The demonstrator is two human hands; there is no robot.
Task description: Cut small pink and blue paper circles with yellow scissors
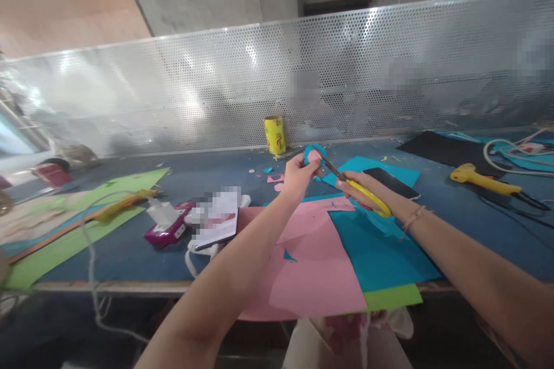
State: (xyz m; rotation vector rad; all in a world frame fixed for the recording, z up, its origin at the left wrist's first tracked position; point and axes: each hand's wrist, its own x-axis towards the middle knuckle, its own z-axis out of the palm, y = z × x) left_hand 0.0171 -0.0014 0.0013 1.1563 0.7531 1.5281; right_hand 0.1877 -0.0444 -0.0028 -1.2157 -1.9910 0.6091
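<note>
My left hand (299, 174) pinches a small blue paper circle (315, 153) with a pink round centre, held up above the table. My right hand (355, 183) is closed around scissors (373, 198) with yellow handles. Their blades reach to the edge of the circle; whether they are closed on the paper I cannot tell. Below my hands lie a pink sheet (311, 277) and a blue sheet (385, 253), overlapping. A pink scrap with a round hole (276, 178) and a pink disc (279, 187) rest on the table just left of my left hand.
At the left, a tilted phone (220, 222) stands near a purple power strip (167, 233) with white cables. A yellow glue gun (485, 179) and a dark phone (392, 183) lie at the right. Behind stands a yellow roll (275, 135) before a perforated metal panel (208, 92).
</note>
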